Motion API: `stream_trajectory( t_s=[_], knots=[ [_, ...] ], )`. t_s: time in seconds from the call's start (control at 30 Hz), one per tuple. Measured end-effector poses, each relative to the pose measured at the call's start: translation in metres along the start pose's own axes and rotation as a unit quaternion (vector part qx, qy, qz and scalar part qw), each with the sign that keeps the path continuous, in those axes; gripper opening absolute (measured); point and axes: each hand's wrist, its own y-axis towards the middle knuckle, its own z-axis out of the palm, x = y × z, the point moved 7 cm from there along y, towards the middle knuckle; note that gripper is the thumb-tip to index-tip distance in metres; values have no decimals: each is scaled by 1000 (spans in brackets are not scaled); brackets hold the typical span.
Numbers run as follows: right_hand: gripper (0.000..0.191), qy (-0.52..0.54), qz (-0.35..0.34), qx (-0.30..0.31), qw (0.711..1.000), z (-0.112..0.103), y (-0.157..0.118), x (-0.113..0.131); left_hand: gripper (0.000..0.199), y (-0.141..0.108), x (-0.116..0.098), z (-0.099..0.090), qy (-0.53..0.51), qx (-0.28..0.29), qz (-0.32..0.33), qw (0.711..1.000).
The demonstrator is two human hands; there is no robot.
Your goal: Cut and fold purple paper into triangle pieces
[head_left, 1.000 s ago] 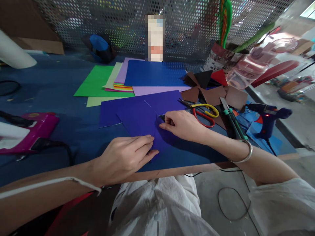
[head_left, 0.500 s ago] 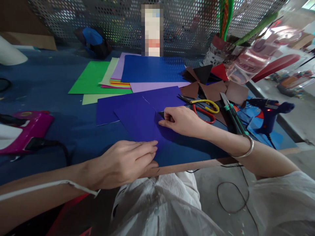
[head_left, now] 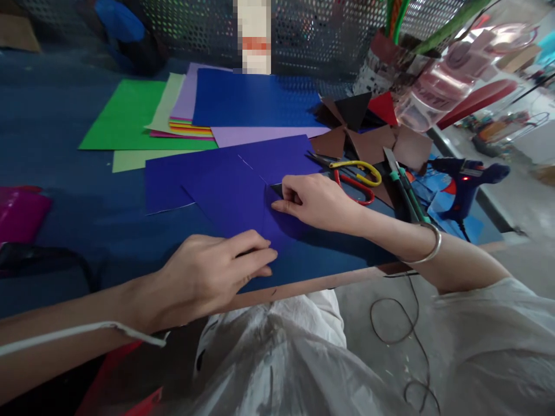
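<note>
A: Where do we have the smooth violet-blue paper sheet [head_left: 229,199]?

B: On the dark-blue table [head_left: 52,115], near its front edge, overlapping a second violet-blue sheet [head_left: 162,179] behind it. Our left hand [head_left: 217,266] rests at its lower end, fingers bent and close together, probably so that it doesn't slide. Whether we pinch it or only press, we cannot tell.

A: And our right hand [head_left: 318,199]?

B: Curled closed over the sheet's right side, thumb towards the bent forefinger. We seem to pinch a small dark pointed piece [head_left: 276,188]; only a tip shows, so we cannot say what it is.

A: Why is the flat stack of coloured paper [head_left: 255,98] set back?

B: Likely to leave us working room. The metal scissors with yellow and red handles [head_left: 355,164] and the green-handled craft knife [head_left: 403,188] lie to the right, presumably for easy reach, and the blue plastic glue gun [head_left: 462,190] sits farther out, its red light lit.

A: Any containers?

B: We see a mottled red-and-grey pot [head_left: 377,69] with bright green looped strips [head_left: 402,20] standing in it. Beside it is a clear pinkish plastic bottle [head_left: 437,92]; its contents we cannot make out.
</note>
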Motion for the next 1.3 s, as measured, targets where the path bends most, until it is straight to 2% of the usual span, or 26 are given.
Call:
stream_trajectory(
  t_s=[0.07, 0.17, 0.5, 0.57, 0.67, 0.73, 0.9, 1.0, 1.1, 1.3],
  knots=[
    [23, 0, 1, 2, 1000, -1, -1, 1, 33, 1, 3, 2, 24, -1, -22, 999],
    [23, 1, 3, 7, 1000, -1, -1, 1, 28, 6, 5, 4, 48, 2, -21, 999],
    [23, 5, -1, 5, 1000, -1, -2, 1, 37, 12, 34, 17, -39, 80, -96, 991],
    [24, 2, 1, 4, 1000, -2, -2, 1, 44, 12, 39, 17, -48, 88, -120, 988],
    [24, 3, 0, 5, 1000, -1, -1, 2, 67, 13, 47, 17, -43, 101, -149, 983],
    [23, 4, 0, 6, 1000, -1, -1, 1, 77, 13, 50, 18, -30, 117, -150, 981],
    [15, 52, -2, 14, 999, -5, -8, -3, 71, 15, 50, 19, 8, 149, -135, 980],
    [35, 86, 11, 31, 996, -6, -21, -3, 70, 16, 50, 18, 8, 144, -132, 981],
    [53, 55, 8, 35, 998, -5, -33, 5, 73, 17, 49, 17, 3, 138, -121, 983],
    [60, -9, 8, 8, 1000, 3, -44, 15, 69, 21, 51, 14, -10, 121, -126, 985]
  ],
)
